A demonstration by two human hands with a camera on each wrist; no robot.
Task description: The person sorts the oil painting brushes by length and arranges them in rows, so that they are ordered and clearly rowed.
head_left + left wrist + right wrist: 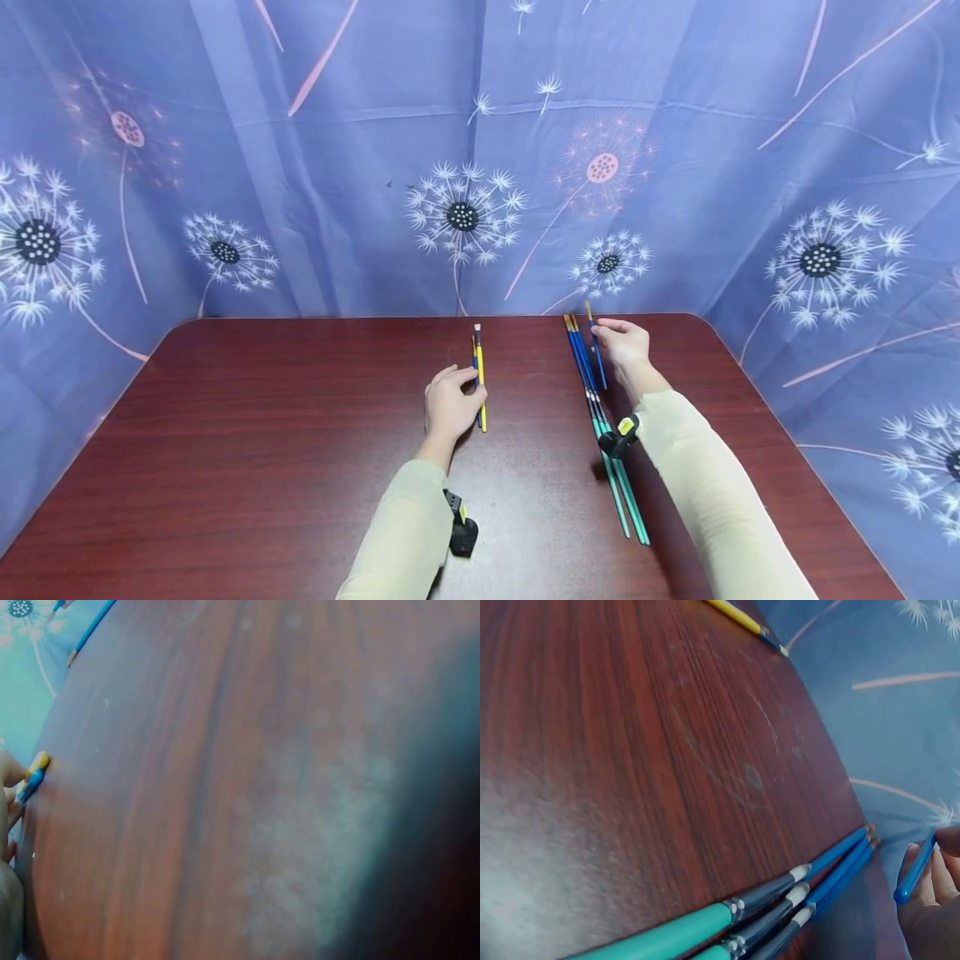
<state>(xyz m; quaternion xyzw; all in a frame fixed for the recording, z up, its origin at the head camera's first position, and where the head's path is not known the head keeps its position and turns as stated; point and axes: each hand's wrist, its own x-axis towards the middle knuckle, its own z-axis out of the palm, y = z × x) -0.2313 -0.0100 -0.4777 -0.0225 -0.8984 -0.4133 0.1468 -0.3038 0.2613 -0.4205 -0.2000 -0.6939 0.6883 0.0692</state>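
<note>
My left hand (450,406) is at the middle of the table, thumb and fingers pinching a yellow paintbrush (482,367) with a blue paintbrush (475,360) alongside it. In the left wrist view, the rounded yellow and blue handle ends poke out by the fingers. Farther right, my right hand (627,350) pinches a slim blue paintbrush (599,358), its tan bristles pointing to the back. Just left of that brush lie several blue paintbrushes (581,354), and in front of them several teal-handled paintbrushes (611,471) with pale tips, partly beneath the right wrist.
The dark red-brown wooden table (247,433) has rounded back corners. A blue curtain (360,183) with a dandelion print hangs right behind its back edge and along both sides. Each wrist carries a small black camera (463,537).
</note>
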